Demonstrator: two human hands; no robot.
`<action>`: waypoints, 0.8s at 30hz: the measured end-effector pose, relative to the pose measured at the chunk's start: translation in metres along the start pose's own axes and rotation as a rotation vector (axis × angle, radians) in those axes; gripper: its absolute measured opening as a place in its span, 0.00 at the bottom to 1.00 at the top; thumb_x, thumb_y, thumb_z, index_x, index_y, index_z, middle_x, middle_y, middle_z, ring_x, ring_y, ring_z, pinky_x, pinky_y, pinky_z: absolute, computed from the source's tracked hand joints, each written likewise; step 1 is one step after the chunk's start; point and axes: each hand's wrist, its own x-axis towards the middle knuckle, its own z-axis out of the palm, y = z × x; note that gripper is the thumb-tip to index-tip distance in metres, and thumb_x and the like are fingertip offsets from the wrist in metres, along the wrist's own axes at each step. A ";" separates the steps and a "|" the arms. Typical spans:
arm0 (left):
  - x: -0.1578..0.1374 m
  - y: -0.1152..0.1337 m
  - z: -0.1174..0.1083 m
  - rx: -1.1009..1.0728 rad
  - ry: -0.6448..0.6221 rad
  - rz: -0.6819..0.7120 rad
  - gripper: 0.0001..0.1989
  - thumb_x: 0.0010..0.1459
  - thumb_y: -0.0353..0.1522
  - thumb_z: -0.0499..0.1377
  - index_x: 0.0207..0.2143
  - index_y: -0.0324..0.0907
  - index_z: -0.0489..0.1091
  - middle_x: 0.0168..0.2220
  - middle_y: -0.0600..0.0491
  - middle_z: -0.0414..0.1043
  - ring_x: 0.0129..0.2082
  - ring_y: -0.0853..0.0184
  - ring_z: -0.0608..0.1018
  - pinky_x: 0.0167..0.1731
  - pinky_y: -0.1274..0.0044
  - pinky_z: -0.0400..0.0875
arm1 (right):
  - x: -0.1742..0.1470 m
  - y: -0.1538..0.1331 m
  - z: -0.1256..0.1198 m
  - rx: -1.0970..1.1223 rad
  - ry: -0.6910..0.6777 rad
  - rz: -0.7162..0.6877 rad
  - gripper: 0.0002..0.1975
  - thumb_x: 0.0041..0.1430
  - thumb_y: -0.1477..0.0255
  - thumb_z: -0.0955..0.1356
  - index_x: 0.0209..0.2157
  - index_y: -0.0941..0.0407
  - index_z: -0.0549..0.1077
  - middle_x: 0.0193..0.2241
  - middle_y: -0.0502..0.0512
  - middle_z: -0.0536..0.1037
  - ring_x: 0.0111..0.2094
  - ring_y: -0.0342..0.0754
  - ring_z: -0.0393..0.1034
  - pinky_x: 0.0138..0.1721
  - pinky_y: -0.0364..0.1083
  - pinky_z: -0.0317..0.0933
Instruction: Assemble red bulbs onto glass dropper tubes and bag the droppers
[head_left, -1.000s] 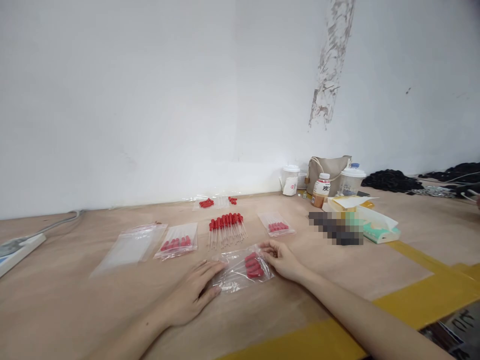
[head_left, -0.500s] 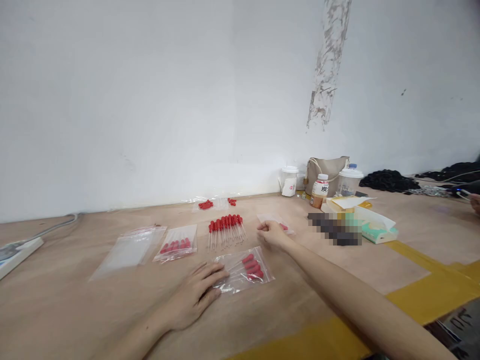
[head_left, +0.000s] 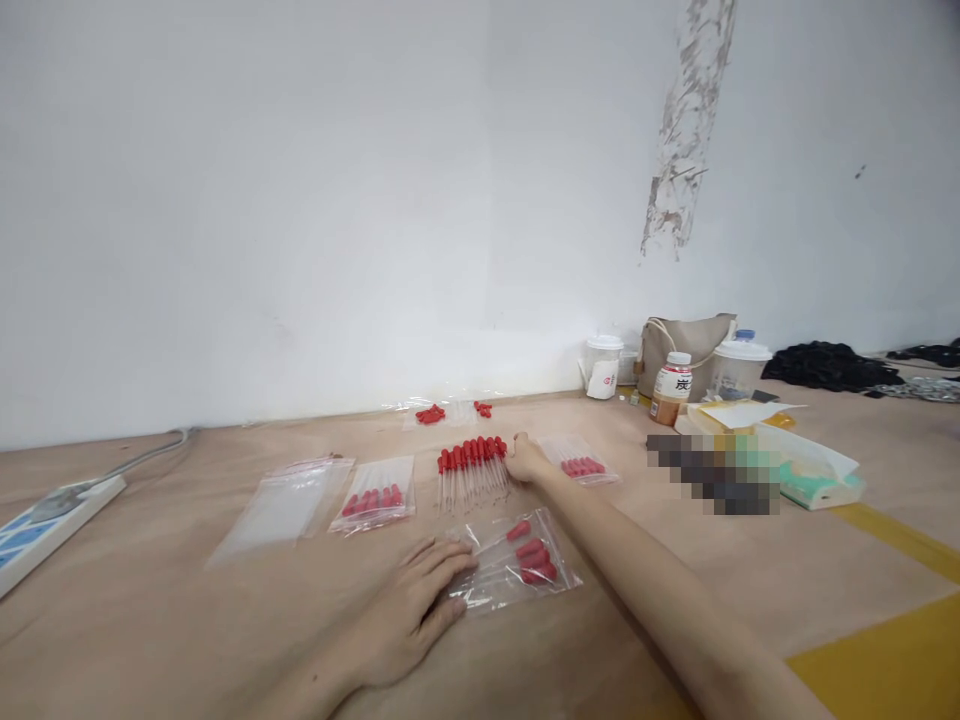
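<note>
The left hand [head_left: 405,615] lies flat, fingers spread over the left edge of the clear bag [head_left: 506,575], lower centre. The right hand [head_left: 526,460] is at the mid-frame red-topped droppers' [head_left: 471,468] right edge, grip unclear. Brown paper [head_left: 135,630] spreads lower left.

Bare right hand [head_left: 529,460], centre: fingers partly hidden; dark pixelated object [head_left: 712,474], right: unidentifiable; white plastic power strip [head_left: 64,532], lower left: cropped.

Soft, even light (small glints on the near bag [head_left: 506,568]); the right hand [head_left: 527,459] seems slightly blurred.
</note>
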 end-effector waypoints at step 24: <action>0.001 -0.013 0.008 0.096 -0.003 -0.009 0.18 0.61 0.37 0.44 0.54 0.55 0.54 0.57 0.57 0.53 0.55 0.63 0.58 0.53 0.67 0.54 | -0.110 0.055 -0.039 0.969 0.047 0.018 0.20 0.48 0.70 0.64 0.39 0.51 0.48 0.19 0.41 0.66 0.19 0.43 0.69 0.22 0.44 0.66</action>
